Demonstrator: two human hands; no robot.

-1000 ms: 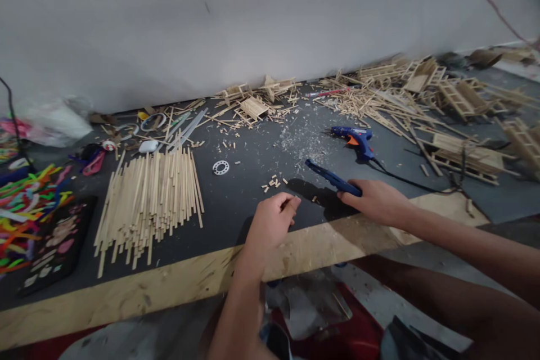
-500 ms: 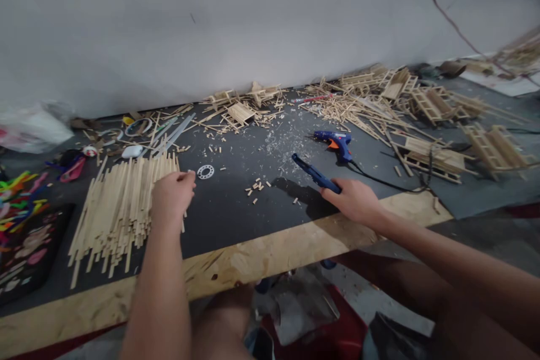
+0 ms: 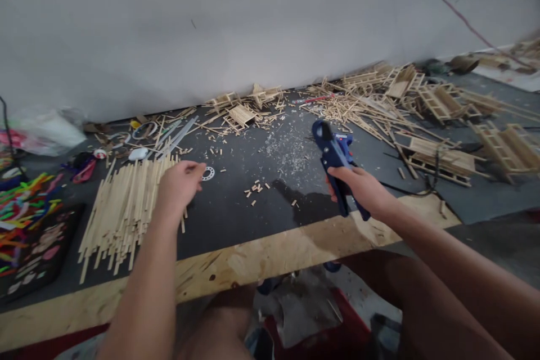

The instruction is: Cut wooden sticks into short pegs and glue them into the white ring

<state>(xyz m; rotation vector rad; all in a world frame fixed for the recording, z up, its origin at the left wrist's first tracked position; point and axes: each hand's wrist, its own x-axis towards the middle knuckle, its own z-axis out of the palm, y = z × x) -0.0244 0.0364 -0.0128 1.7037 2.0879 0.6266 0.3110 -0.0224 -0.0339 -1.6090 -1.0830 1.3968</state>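
My right hand (image 3: 361, 188) grips the handles of a blue cutter (image 3: 333, 156) and holds it raised, its head tilted up over the dark mat (image 3: 236, 214). Behind it a blue glue gun (image 3: 346, 142) lies on the mat, mostly hidden by the cutter. My left hand (image 3: 179, 187) rests with curled fingers on the right edge of a pile of long wooden sticks (image 3: 122, 205); fingertips pinch at a stick there. Several short stick offcuts (image 3: 255, 188) lie between my hands.
A white ring (image 3: 207, 173) lies by my left fingertips. Stick scraps and small stick-built ladders and frames (image 3: 439, 118) crowd the back and right. Coloured pipe cleaners (image 3: 21, 208) lie at far left. The board's bare wooden edge (image 3: 261, 259) runs along the front.
My left hand moved from the middle of the mat leftward to the stick pile. My right hand lifted the blue cutter off the mat and tilted it upright.
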